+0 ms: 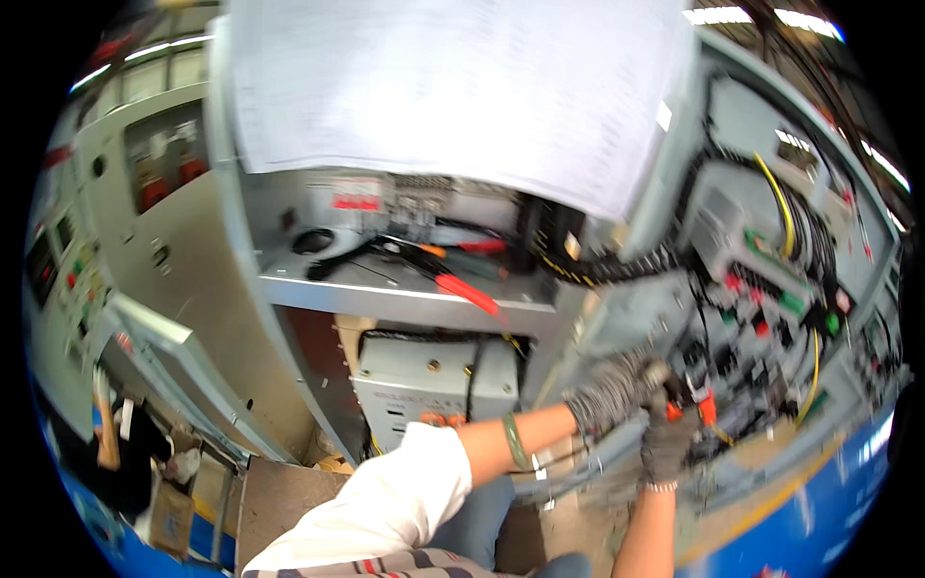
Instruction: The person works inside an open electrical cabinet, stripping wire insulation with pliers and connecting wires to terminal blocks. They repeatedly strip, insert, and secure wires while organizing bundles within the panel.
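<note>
Both my hands wear grey knitted gloves and work at the inner side of an open grey cabinet door. My left hand reaches in from the left, its fingers curled on black wires low on the door. Just below it, my right hand grips an orange-handled hand tool whose head points into the same wiring. The picture is blurred here, so the tool's tip is not clear. A green band sits on my left wrist below a white sleeve.
The door carries red and green button backs, yellow wires and black looms. A shelf inside the cabinet holds red-handled tools. A grey box sits under it. A large paper sheet hangs above. Another person is at lower left.
</note>
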A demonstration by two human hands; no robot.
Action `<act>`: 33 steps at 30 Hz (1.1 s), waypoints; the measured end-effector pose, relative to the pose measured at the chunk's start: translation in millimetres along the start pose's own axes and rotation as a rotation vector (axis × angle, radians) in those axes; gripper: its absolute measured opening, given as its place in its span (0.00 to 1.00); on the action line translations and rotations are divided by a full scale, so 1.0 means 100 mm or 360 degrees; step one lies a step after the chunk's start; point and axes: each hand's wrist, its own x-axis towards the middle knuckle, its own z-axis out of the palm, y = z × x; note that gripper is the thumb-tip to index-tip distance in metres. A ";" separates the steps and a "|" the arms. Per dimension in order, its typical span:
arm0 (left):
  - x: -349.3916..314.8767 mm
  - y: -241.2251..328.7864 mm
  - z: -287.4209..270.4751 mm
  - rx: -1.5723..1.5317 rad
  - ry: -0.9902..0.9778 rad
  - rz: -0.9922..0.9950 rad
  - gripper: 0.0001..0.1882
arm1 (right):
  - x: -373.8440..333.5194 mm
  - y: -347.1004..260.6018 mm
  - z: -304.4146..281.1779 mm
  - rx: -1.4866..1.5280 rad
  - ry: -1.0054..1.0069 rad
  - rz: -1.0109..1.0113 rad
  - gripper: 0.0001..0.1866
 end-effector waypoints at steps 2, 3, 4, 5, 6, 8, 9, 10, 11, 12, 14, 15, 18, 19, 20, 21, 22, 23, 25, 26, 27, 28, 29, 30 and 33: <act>0.05 -0.21 0.07 -0.0084 0.0031 0.0094 0.18 | -0.05 0.22 -0.01 -0.0260 0.0038 0.0069 0.14; 0.06 -0.23 0.03 -0.0274 -0.0025 0.0129 0.16 | -0.07 0.10 0.03 -0.0276 0.0027 0.0065 0.18; 0.05 -0.22 0.04 -0.0307 -0.0085 0.0001 0.15 | -0.09 0.25 -0.01 -0.0359 0.0058 0.0074 0.17; 0.04 -0.14 0.06 -0.0346 -0.0152 -0.0112 0.14 | -0.11 0.37 -0.08 -0.0461 0.0107 0.0077 0.16; 0.00 -0.11 0.01 -0.0410 -0.0155 -0.0138 0.13 | -0.13 0.18 0.01 0.0074 0.0071 0.0181 0.14; 0.02 -0.07 0.02 -0.0481 -0.0143 -0.0133 0.13 | -0.19 0.24 -0.04 0.0140 -0.0009 0.0177 0.12; 0.02 -0.03 0.00 -0.0461 -0.0093 -0.0124 0.13 | -0.24 0.35 -0.04 0.0229 -0.0044 0.0174 0.12; 0.01 -0.02 0.01 -0.0504 -0.0082 -0.0219 0.12 | -0.33 0.28 -0.03 0.0317 -0.0113 0.0326 0.12; 0.04 -0.08 0.03 -0.0275 -0.0045 -0.0095 0.12 | -0.40 0.22 -0.02 0.0415 -0.0181 0.0478 0.11; 0.05 -0.07 0.05 -0.0290 -0.0042 -0.0073 0.12 | -0.51 0.41 -0.06 0.0522 -0.0220 0.0508 0.12; 0.04 -0.10 0.07 -0.0372 -0.0035 -0.0119 0.11 | -0.71 0.51 -0.07 0.0573 -0.0273 0.0597 0.11; 0.03 -0.04 0.06 -0.0445 -0.0038 -0.0160 0.11 | -0.81 0.54 -0.10 0.0524 -0.0333 0.0640 0.11; 0.02 -0.05 0.06 -0.0299 -0.0022 -0.0117 0.12 | -1.22 0.64 -0.15 0.0379 -0.0415 0.0808 0.11; 0.01 -0.02 0.08 -0.0293 -0.0038 -0.0097 0.11 | -1.35 0.71 -0.18 0.0313 -0.0425 0.0881 0.11; 0.00 -0.01 0.09 -0.0327 -0.0061 -0.0130 0.11 | -1.50 0.77 -0.21 0.0247 -0.0435 0.0953 0.11; 0.02 -0.02 0.08 -0.0357 -0.0062 -0.0154 0.11 | -1.58 0.79 -0.22 0.0180 -0.0466 0.1012 0.11; 0.02 -0.03 0.08 -0.0389 -0.0065 -0.0176 0.11 | -1.65 0.74 -0.23 0.0299 -0.0443 0.1113 0.10; 0.01 -0.03 0.09 -0.0415 -0.0044 -0.0194 0.10 | -1.74 0.78 -0.24 0.0349 -0.0386 0.1093 0.09; 0.00 -0.01 0.11 -0.0457 -0.0012 -0.0212 0.10 | -1.93 1.01 -0.26 0.0454 -0.0258 0.1035 0.09; 0.01 -0.04 0.14 -0.0433 0.0036 -0.0175 0.10 | -2.00 1.15 -0.33 0.0228 -0.0370 0.0928 0.08; 0.01 -0.06 0.13 -0.0436 0.0033 -0.0191 0.10 | -1.95 1.17 -0.34 -0.0003 -0.0471 0.0810 0.08; 0.01 -0.06 0.11 -0.0438 0.0029 -0.0206 0.10 | -1.95 1.14 -0.38 0.0074 -0.0415 0.0995 0.09; 0.00 -0.05 0.10 -0.0439 0.0026 -0.0220 0.10 | -1.96 1.11 -0.40 0.0151 -0.0357 0.1178 0.09; 0.02 -0.04 0.11 -0.0430 0.0015 -0.0244 0.10 | -2.06 1.25 -0.48 -0.0218 -0.0431 0.0989 0.10; 0.02 -0.04 0.11 -0.0416 0.0009 -0.0229 0.10 | -2.33 1.23 -0.52 -0.0874 -0.0641 0.0997 0.12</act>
